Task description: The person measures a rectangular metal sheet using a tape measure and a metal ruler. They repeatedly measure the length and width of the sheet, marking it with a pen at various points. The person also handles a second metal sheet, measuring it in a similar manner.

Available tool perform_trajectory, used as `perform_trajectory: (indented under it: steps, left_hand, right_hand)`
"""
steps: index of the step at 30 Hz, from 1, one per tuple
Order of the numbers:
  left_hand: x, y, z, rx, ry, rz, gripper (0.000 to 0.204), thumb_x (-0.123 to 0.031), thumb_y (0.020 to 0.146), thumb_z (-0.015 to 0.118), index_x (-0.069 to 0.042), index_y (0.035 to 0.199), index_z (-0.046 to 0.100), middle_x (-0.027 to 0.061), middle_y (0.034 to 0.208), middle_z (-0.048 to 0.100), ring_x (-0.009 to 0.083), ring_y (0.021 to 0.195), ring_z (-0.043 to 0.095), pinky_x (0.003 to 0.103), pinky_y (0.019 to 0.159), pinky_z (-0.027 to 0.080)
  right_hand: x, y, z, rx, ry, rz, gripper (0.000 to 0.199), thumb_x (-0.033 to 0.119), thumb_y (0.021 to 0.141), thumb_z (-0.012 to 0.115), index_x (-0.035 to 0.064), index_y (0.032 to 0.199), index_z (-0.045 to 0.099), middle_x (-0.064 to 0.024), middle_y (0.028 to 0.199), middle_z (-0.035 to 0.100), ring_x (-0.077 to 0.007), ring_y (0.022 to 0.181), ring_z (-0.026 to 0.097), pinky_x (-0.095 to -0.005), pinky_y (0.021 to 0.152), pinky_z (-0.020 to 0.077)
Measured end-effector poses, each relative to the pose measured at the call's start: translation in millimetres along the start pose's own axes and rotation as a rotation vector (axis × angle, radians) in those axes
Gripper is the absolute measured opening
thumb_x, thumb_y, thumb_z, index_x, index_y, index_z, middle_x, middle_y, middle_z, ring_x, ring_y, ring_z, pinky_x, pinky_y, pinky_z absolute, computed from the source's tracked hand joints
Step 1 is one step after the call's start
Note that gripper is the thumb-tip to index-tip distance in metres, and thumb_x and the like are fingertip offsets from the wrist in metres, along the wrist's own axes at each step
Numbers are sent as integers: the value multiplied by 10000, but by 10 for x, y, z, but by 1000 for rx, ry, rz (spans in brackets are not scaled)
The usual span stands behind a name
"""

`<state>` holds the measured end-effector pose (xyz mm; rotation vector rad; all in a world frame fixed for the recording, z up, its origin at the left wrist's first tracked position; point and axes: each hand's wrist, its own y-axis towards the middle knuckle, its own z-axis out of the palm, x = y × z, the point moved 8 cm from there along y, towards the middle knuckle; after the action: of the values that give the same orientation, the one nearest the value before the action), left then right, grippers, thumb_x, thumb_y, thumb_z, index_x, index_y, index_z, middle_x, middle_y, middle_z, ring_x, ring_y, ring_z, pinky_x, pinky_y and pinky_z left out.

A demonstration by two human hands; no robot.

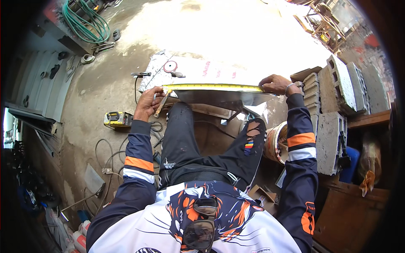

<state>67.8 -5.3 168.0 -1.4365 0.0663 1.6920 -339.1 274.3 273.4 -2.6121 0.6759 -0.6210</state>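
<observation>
A yellow tape measure blade (213, 87) stretches straight along the near edge of a white-faced board (194, 71) with red print. My left hand (148, 103) is closed at the blade's left end, with a slim, worn tool (163, 104) slanting down beside the fingers; its exact kind is unclear. At the blade's right end, my right hand (276, 84) is closed over the tape, fingers bent down on it. Whether the tape's case is inside that hand is hidden. A dark, shiny metal surface (211, 98) shows just below the blade.
A red-and-white disc (170, 66) lies on the board, near a clamp-like piece (141, 74). Concrete blocks (331, 141) stack at the right, beside a bucket (276, 143). Cables (110, 158) and a yellow-black box (117, 119) lie on the left floor. A green hose (86, 25) is coiled far left.
</observation>
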Motion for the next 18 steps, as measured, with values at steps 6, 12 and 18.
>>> perform_trajectory:
  steps: [6,12,18]
  left_hand:
    - [26,-5,64,-25,11,20,186,-194,907,673,-37,964,592,62,823,651,32,423,331,208,366,227]
    - [120,44,144,-31,-6,39,223,-182,918,653,8,1033,625,81,822,662,31,423,333,204,356,241]
    - [157,70,103,-65,35,52,183,-178,925,654,-21,1012,619,66,809,661,32,417,330,213,356,230]
  right_hand:
    - [79,-22,7,-24,-58,-32,439,367,775,599,119,1094,771,-151,1010,757,-289,883,715,-386,859,549]
    - [58,54,71,-57,-75,-41,426,370,774,593,120,1067,773,-178,984,751,-316,873,714,-393,848,554]
    - [75,138,105,-131,-148,5,379,359,794,604,158,1064,779,-181,980,749,-339,895,715,-404,870,558]
